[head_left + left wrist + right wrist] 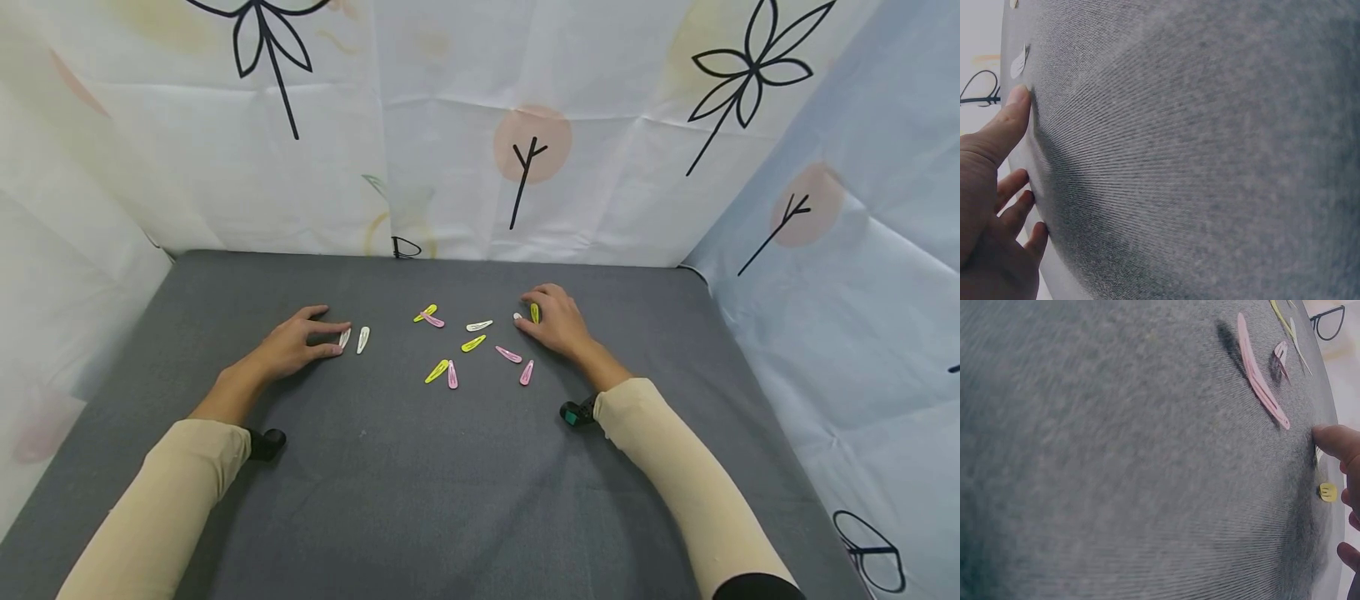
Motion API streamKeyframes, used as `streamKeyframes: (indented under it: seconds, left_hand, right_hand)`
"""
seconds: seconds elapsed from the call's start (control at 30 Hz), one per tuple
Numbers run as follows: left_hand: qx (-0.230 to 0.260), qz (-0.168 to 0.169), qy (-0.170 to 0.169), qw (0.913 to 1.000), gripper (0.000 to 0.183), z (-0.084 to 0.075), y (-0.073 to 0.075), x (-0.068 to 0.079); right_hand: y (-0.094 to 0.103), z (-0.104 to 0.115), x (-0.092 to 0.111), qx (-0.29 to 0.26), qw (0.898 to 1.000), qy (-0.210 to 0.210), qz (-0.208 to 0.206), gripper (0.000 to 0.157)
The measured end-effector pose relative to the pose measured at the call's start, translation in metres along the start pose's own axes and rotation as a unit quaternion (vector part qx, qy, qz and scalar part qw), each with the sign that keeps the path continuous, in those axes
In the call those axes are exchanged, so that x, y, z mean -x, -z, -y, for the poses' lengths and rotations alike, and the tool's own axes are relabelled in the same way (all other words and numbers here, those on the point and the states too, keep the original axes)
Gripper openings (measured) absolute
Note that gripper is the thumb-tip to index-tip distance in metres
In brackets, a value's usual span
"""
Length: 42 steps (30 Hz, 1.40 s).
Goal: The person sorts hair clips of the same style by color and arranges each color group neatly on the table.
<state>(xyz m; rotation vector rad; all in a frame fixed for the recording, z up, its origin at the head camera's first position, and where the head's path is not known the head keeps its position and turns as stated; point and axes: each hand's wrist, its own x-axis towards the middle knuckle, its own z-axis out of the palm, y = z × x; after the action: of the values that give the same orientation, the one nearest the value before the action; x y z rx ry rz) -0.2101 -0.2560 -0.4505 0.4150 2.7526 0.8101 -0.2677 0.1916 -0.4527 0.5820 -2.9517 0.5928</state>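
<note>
Over the left part of the cloth, my left hand (292, 343) has thumb and index finger at the two ends of a white snap hair clip (345, 337). A second white hair clip (363, 340) lies just right of it. My right hand (555, 321) reaches down at the right side, its thumb right at a mostly hidden white hair clip (517, 316). Under that palm, between thumb and fingers, is a yellow hair clip (1327, 492). Pink hair clips (508, 354) lie close below the right hand; one pink clip (1260, 378) looms large in the right wrist view.
Between the hands lie a pink clip (432, 319) crossing a yellow clip (418, 317), a white clip (479, 326), a yellow clip (473, 343), and a yellow and pink pair (452, 375). Grey cloth (420, 500) covers the table; a patterned curtain (450, 150) stands behind.
</note>
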Motion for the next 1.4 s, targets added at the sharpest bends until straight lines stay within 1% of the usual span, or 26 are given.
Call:
streamKeyframes:
  seconds: [0.1, 0.17, 0.23, 0.3, 0.37, 0.43, 0.53, 0.67, 0.87, 1.0, 1.4]
  left_hand:
    - [0.001, 0.001, 0.000, 1.0000, 0.050, 0.000, 0.000, 0.000]
    - [0.003, 0.001, 0.001, 1.0000, 0.050, 0.000, 0.000, 0.000]
    - [0.005, 0.002, 0.002, 1.0000, 0.051, 0.001, 0.000, 0.000]
    - [0.003, 0.002, 0.001, 1.0000, 0.050, 0.001, 0.000, 0.000]
    - [0.002, 0.001, 0.002, 1.0000, 0.050, 0.001, 0.000, 0.000]
    - [0.001, 0.001, 0.002, 1.0000, 0.050, 0.001, 0.000, 0.000]
    - [0.001, 0.001, 0.002, 1.0000, 0.050, 0.001, 0.001, 0.000]
    - [0.001, 0.001, -0.001, 1.0000, 0.050, 0.000, 0.000, 0.000]
    - [0.002, 0.002, 0.001, 1.0000, 0.050, -0.001, 0.000, 0.000]
    - [0.003, 0.004, 0.003, 1.0000, 0.051, -0.001, 0.001, 0.000]
    - [-0.002, 0.007, 0.005, 1.0000, 0.050, -0.002, 0.002, -0.001]
  right_hand:
    - [0.001, -0.001, -0.001, -0.013, 1.000, 0.000, -0.003, 0.041]
    - [0.003, -0.004, -0.001, -0.025, 1.000, 0.010, -0.003, 0.038]
    - [0.007, -0.006, 0.000, -0.031, 0.999, 0.026, 0.007, 0.036]
    - [0.011, -0.009, 0.000, -0.032, 0.998, 0.045, 0.025, 0.037]
    - [0.015, -0.011, 0.000, -0.025, 0.996, 0.064, 0.050, 0.042]
    - [0.019, -0.012, 0.000, -0.022, 0.994, 0.073, 0.075, 0.047]
    - [0.023, -0.012, 0.000, -0.018, 0.991, 0.082, 0.102, 0.052]
    - [0.027, -0.010, -0.002, -0.013, 0.989, 0.084, 0.124, 0.053]
    - [0.031, -0.009, -0.004, -0.011, 0.987, 0.062, 0.150, 0.056]
    - [0.032, -0.011, -0.004, -0.011, 0.986, 0.055, 0.155, 0.059]
    - [0.030, -0.014, -0.008, -0.025, 0.984, 0.063, 0.163, 0.056]
